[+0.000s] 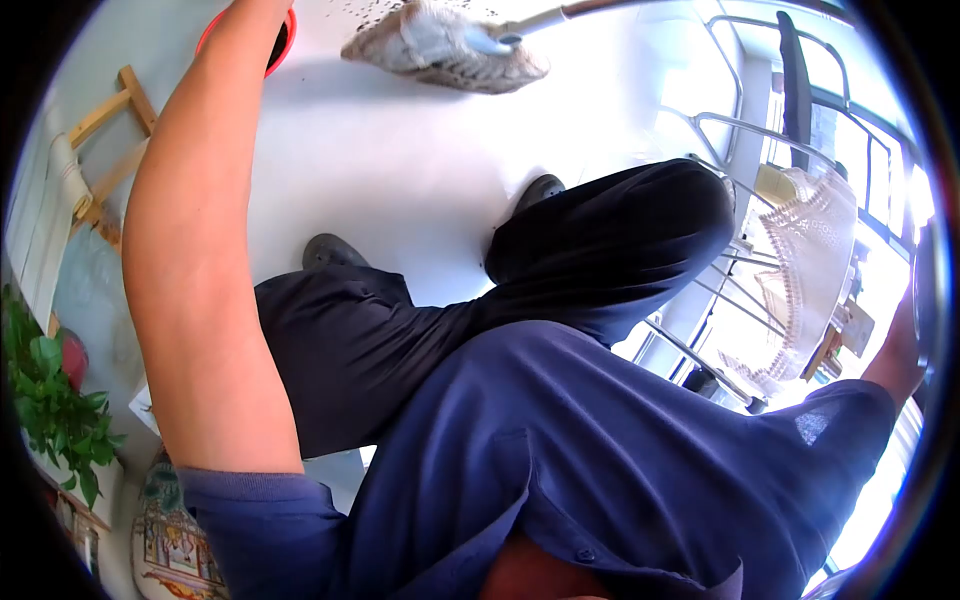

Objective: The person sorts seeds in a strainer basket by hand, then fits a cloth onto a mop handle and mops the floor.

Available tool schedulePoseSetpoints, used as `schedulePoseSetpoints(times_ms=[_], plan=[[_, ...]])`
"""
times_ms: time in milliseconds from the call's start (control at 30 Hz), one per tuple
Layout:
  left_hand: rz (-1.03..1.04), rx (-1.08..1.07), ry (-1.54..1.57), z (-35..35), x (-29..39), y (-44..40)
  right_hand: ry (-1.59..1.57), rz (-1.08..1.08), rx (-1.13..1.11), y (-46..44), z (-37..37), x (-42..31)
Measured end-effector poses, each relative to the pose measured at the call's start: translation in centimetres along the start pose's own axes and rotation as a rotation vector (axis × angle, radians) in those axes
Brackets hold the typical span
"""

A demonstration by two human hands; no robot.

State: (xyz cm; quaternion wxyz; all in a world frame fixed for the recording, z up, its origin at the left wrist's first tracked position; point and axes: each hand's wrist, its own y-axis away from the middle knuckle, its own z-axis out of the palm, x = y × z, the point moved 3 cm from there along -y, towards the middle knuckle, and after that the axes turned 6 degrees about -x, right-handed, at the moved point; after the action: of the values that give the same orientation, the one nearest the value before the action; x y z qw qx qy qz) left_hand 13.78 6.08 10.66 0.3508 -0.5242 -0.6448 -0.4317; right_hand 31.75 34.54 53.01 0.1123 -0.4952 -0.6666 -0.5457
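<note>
Neither of my hands shows. My left forearm stretches up the left side and leaves the top edge, passing over a red-rimmed round container [287,45] with something dark inside; whether that hand touches it is hidden. On the white floor beyond my feet lies a mop head [445,50] of greyish-white strands. From its pale socket a mop handle [590,6] runs off to the upper right. Small dark bits [372,10] are scattered beside the mop head. My right arm reaches toward the right edge, where its hand is cut off from view.
Metal-framed furniture [740,130] with a lace cloth [815,250] stands on the right. A wooden frame [105,110] leans at the left, above a leafy plant [50,390]. My knees are bent, and my dark shoes [332,250] rest on the white floor [390,170].
</note>
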Motion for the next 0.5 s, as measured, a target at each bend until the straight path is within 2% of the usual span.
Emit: schedulePoseSetpoints(times_ms=[200, 300, 367, 400, 433, 500], plan=[[-0.014, 0.027, -0.007, 0.7, 1.0, 0.4, -0.035, 0.042, 0.137, -1.6, 4.7, 6.7], [-0.015, -0.022, -0.091, 0.6, 0.5, -0.4, 0.106, -0.009, 0.212, -4.4, 6.0, 5.6], [-0.030, -0.123, 0.113, 0.7, -0.1, -0.3, 0.178, -0.022, 0.315, -6.1, 4.5, 3.3], [-0.014, -0.142, 0.139, 0.4, 0.0, 0.0, 0.191, 0.040, 0.294, -7.3, 4.0, 3.1], [-0.047, -0.138, 0.063, -0.5, 1.4, 1.4, 0.285, 0.010, 0.387, -8.0, 3.6, 2.8], [-0.052, -0.153, 0.032, -1.5, 1.7, 2.0, 0.261, -0.004, 0.392, -10.1, 2.2, 3.5]])
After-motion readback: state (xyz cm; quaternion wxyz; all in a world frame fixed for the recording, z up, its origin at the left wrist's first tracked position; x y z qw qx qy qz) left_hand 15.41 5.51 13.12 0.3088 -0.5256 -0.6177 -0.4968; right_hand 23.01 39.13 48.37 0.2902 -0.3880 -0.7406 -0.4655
